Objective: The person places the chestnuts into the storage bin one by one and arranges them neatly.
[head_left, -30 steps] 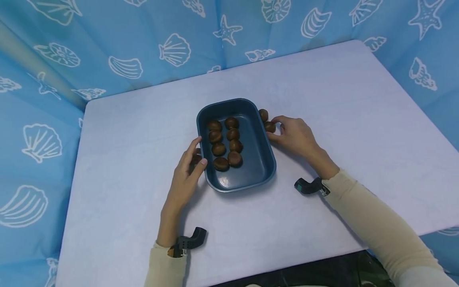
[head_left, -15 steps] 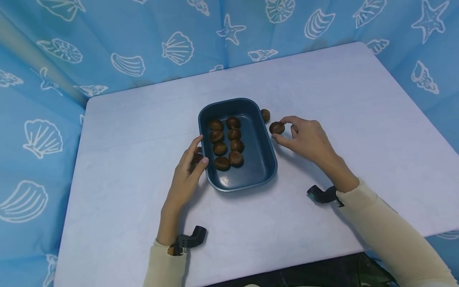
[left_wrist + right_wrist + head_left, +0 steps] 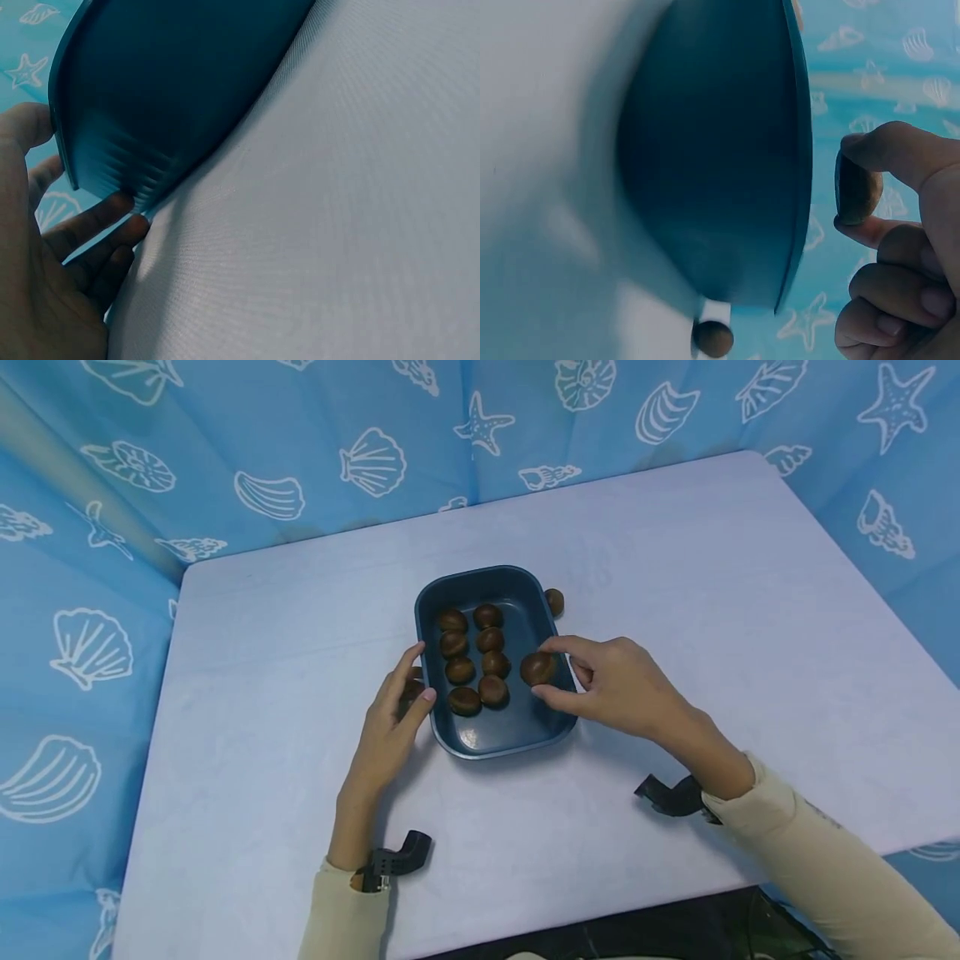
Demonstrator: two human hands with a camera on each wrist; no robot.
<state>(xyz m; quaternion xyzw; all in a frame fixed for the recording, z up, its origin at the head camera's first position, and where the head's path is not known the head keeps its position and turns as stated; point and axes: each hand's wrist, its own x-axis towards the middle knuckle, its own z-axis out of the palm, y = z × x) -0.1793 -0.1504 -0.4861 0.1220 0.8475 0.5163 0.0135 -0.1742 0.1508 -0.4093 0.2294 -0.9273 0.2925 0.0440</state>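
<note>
My right hand (image 3: 618,685) pinches a brown chestnut (image 3: 537,668) between thumb and index finger, over the right part of a blue rectangular tray (image 3: 517,727). In the right wrist view this chestnut (image 3: 857,187) is held beyond the tray's rim, while the other fingers are curled toward the palm. Inside the tray, several chestnuts (image 3: 493,691) lie in two rows on the left side. My left hand (image 3: 386,735) rests against the tray's left side, thumb and index fingertips at the rim. The left wrist view shows its other fingers (image 3: 90,225) touching the tray's outer wall.
One more chestnut (image 3: 554,602) lies on the table outside the tray's upper right side. A white cloth covers the table (image 3: 262,693). Behind and to the left hangs a blue curtain (image 3: 315,443) with white shell prints.
My right hand has picked up a chestnut from beside the tray's right wall, drawn it slightly right, then carried it left over the tray. The left hand stays in place.
</note>
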